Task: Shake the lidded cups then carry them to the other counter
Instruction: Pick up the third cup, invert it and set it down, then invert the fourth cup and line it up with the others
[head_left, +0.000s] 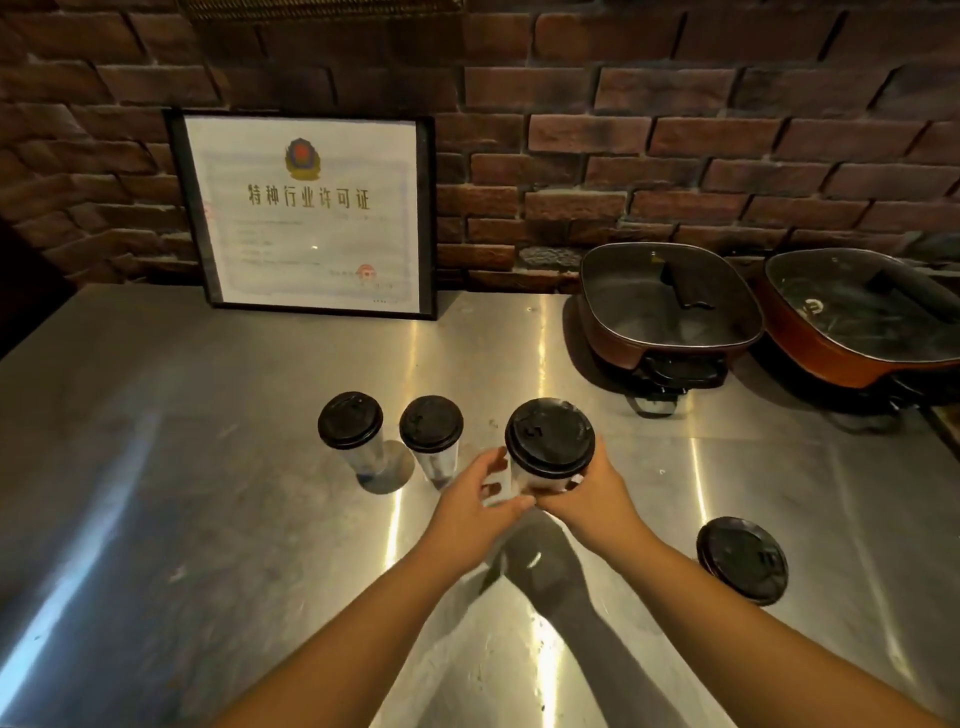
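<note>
Three clear plastic cups with black lids are in the middle of a steel counter (156, 467). The left cup (350, 421) and the middle cup (431, 423) stand upright side by side. The right cup (549, 439) is raised a little above the counter, held between both hands. My left hand (478, 506) wraps its left side with the thumb under the base. My right hand (597, 493) grips its right side. A loose black lid (742, 558) lies flat on the counter to the right.
A framed certificate (306, 213) leans on the brick wall at the back. Two brown electric pans with glass lids, the nearer pan (665, 306) and another pan (862, 317), sit at the back right. A dark gap borders the counter's left edge.
</note>
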